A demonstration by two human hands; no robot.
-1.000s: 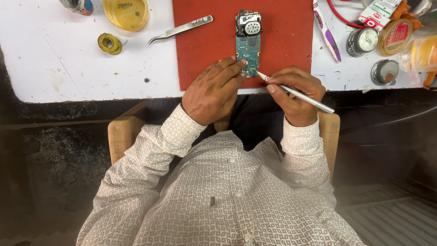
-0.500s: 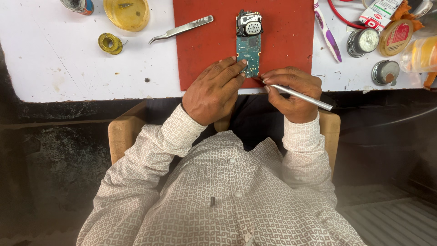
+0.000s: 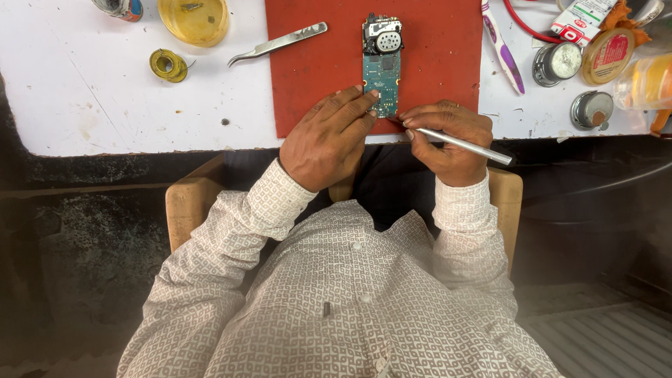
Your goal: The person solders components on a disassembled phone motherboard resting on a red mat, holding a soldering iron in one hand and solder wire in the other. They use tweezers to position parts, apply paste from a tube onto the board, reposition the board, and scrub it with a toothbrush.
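Workbench (image 3: 105, 105), white-topped, seen from above, with a red mat (image 3: 434, 63) laid at its near edge.

Circuit board (image 3: 381, 70): green, narrow, lying lengthwise on the red mat; a grey and black module with a round part sits at its far end. The near end lies between the two hands.

Left hand (image 3: 329, 136): palm down, fingers stretched forward and lying together, their tips resting on the near left edge of the circuit board and pressing it to the mat. It grasps nothing.

Right hand (image 3: 448, 136): closed in a pen grip around a slim silver tool (image 3: 462, 142). The tool's tip points left, towards the near end of the board; its rear end sticks out to the right past the knuckles. Whether the tip touches the board cannot be told.

Tweezers (image 3: 278, 43): metal, lying aslant on the white top, the rear end overlapping the mat's left edge.

Solder spool (image 3: 168, 64): small, yellowish, left of the tweezers.

Yellow dish (image 3: 194, 19): round, at the far left edge.

Toothbrush (image 3: 501, 47): white and purple, along the mat's right edge.

Round tins (image 3: 591, 108): several, with a box and a red cable, clustered at the far right.

Sleeves (image 3: 280, 203): white, small-patterned, buttoned at both wrists.
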